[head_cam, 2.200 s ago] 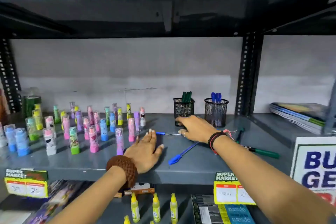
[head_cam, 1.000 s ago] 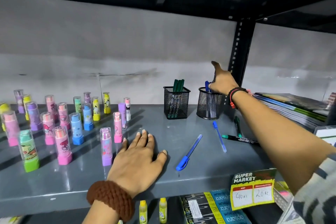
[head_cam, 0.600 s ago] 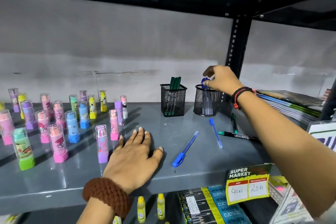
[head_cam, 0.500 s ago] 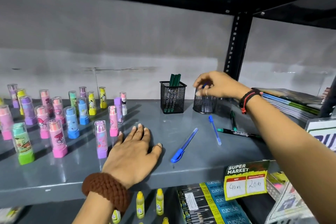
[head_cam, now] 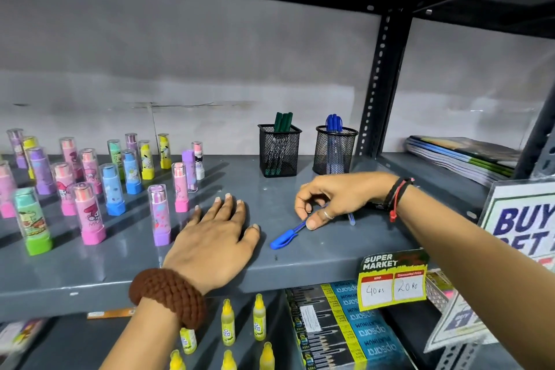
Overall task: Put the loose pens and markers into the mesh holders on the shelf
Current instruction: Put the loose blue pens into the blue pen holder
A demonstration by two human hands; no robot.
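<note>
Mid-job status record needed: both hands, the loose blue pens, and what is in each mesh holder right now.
left hand: flat on the shelf, palm down, holding nothing
right hand: fingertips pinching the blue pen
blue pen: capped end lying on the shelf, not lifted clear
second blue pen: mostly hidden under the right hand
square mesh holder: green markers upright
round mesh holder: blue pens upright
other loose markers: none visible; the right wrist may hide some

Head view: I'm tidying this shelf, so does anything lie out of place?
Yes. A blue pen lies flat on the shelf under the right hand, outside the round mesh holder where other blue pens stand.
</note>
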